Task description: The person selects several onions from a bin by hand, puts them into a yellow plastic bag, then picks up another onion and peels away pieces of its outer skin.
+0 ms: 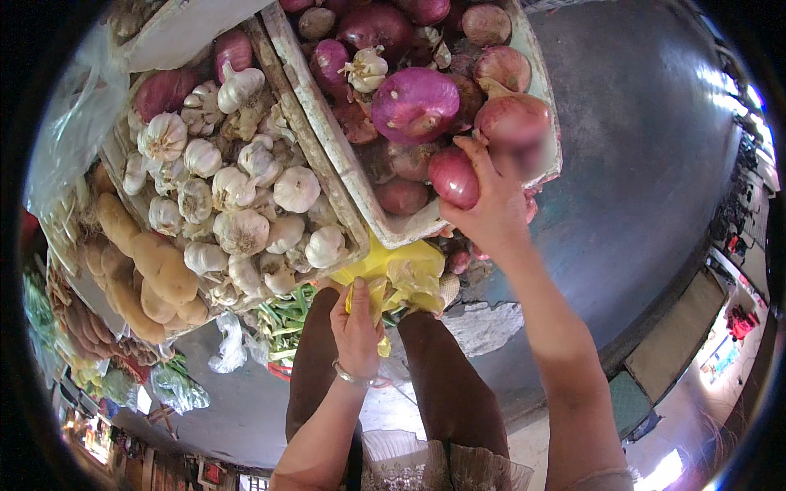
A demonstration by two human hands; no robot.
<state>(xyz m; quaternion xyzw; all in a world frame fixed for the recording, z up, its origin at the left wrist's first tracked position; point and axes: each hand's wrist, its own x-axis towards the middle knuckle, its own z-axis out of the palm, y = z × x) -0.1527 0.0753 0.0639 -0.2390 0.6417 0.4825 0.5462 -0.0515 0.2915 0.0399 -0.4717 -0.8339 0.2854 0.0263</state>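
Observation:
My right hand (497,199) has its fingers and thumb around a small red onion (454,177) at the near right corner of a white foam box (393,233). Other red onions lie in that box, among them a large purple one (416,105) and a pale pink one (513,116), with a garlic bulb (366,69) on top. Lower down, my left hand (358,331) grips a yellow plastic bag (411,270) in front of my knees. The bag's contents are hidden.
Garlic bulbs (242,232) fill the box on the left, beside several potatoes (163,267). Green scallions (282,325) lie below it near a crumpled clear plastic bag (228,344). Small red onions (459,262) show under the onion box. Grey floor (626,153) stretches to the right.

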